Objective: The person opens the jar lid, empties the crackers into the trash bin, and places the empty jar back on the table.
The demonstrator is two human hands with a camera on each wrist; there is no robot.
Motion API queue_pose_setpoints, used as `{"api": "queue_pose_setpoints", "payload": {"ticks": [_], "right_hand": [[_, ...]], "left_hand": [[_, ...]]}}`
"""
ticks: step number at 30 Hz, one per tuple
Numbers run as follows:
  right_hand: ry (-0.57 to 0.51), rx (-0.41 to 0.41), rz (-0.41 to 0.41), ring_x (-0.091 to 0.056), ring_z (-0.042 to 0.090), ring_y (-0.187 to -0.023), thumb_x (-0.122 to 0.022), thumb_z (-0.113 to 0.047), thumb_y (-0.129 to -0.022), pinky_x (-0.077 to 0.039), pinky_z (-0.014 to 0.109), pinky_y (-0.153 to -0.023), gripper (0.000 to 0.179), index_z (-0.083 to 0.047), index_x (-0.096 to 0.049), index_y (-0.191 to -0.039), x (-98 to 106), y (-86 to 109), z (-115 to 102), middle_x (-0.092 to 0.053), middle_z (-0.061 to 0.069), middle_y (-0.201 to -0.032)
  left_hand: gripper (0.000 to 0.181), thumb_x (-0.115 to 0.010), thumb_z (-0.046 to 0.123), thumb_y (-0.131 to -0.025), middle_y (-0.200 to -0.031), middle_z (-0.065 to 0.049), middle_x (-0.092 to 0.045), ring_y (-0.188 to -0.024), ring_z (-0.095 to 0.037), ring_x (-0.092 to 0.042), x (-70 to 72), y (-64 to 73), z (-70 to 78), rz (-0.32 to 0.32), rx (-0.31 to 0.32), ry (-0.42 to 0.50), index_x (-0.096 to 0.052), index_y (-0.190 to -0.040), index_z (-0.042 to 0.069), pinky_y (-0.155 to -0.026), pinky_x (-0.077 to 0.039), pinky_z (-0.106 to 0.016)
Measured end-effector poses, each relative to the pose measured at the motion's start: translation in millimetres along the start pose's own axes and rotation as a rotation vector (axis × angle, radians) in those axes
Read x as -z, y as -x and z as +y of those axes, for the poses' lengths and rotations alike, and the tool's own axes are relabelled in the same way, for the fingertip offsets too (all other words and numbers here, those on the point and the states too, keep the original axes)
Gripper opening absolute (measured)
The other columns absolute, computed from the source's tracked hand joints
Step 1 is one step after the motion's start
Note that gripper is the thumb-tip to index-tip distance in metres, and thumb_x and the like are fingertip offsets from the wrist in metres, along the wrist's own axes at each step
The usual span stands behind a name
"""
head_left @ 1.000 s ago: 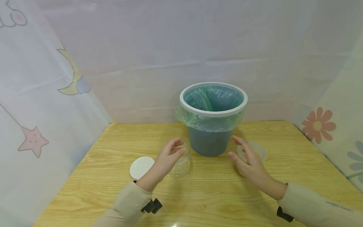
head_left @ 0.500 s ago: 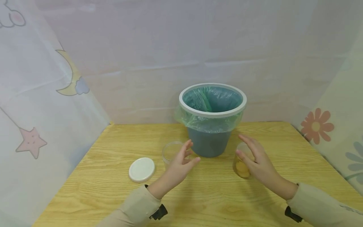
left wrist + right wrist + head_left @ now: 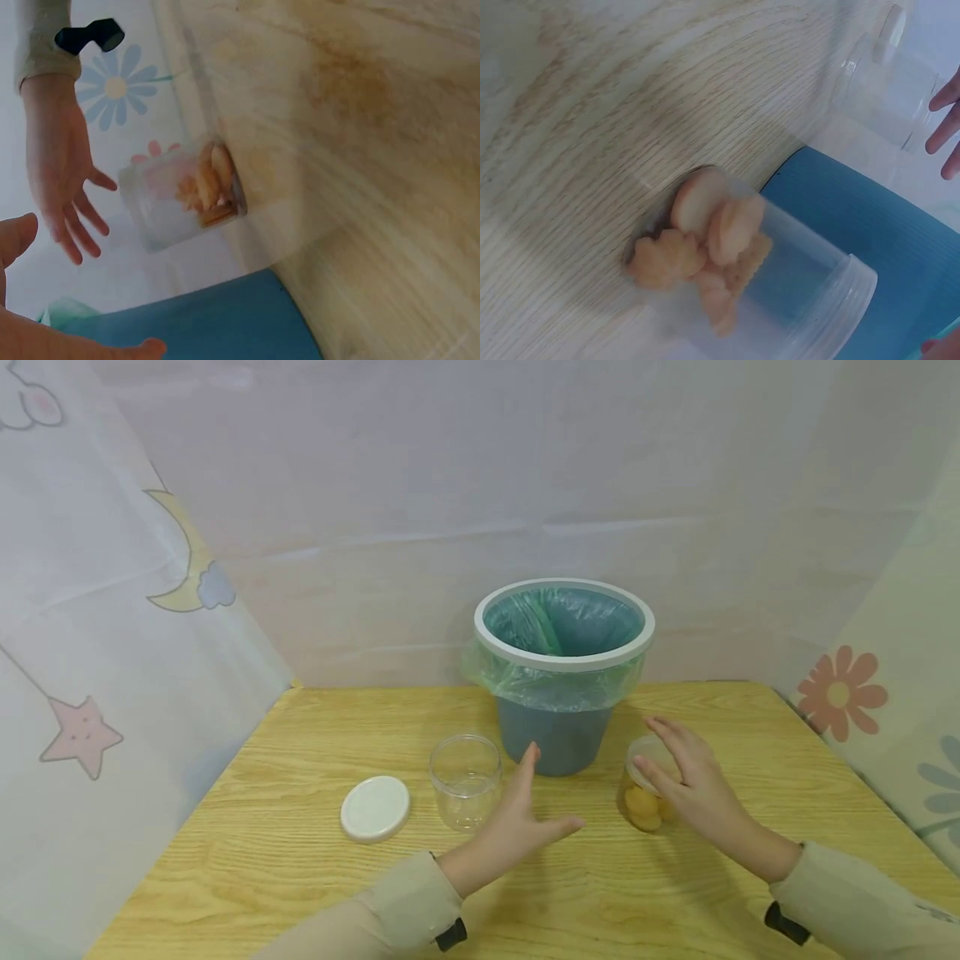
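Beside the right hand (image 3: 703, 797), a jar (image 3: 641, 795) seems untouched.

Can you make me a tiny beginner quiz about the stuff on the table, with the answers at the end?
1. True or false: in the head view, the white lid lies on the table, left of the open jar.
2. What is in the jar nearest the right hand? A) marbles B) biscuits C) buttons
3. Fill in the colour: the bin is lined with a ____ bag.

Key:
1. True
2. B, biscuits
3. Green
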State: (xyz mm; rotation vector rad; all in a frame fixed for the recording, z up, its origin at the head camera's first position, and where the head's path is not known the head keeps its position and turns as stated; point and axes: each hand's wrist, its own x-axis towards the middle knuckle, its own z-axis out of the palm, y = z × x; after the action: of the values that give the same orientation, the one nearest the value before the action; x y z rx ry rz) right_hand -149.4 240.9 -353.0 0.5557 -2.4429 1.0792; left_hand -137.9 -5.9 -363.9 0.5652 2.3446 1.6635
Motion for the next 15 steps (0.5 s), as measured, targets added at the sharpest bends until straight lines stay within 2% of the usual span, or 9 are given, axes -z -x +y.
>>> {"api": "queue_pose_setpoints", "payload": {"ticks": [5, 15], "right_hand": [[0.028, -0.033, -0.038, -0.024, 0.06, -0.127, -0.062, -0.015, -0.096, -0.022, 0.079, -0.091, 0.056, 0.012, -0.04, -0.14, 3, 0.3, 6, -0.031, 0.037, -0.143], [0.186, -0.046, -0.111, -0.025, 0.062, -0.126, -0.06, -0.028, -0.097, -0.021, 0.081, -0.086, 0.063, 0.01, -0.038, -0.142, 2, -2.5, 16, -0.028, 0.038, -0.144]], "left_hand": [[0.107, -0.077, 0.026, -0.086, -0.16, -0.015, -0.008, -0.145, -0.038, -0.013, -15.8, -7.5, -4.3, -0.009, 0.014, -0.01, 0.001, -0.155, 0.002, -0.112, -0.021, -0.056], [0.107, -0.077, 0.028, -0.085, -0.16, -0.017, -0.004, -0.145, -0.035, -0.009, -29.9, -19.6, -5.7, -0.033, 0.05, -0.025, -0.001, -0.155, 0.002, -0.113, -0.019, -0.054]]}}
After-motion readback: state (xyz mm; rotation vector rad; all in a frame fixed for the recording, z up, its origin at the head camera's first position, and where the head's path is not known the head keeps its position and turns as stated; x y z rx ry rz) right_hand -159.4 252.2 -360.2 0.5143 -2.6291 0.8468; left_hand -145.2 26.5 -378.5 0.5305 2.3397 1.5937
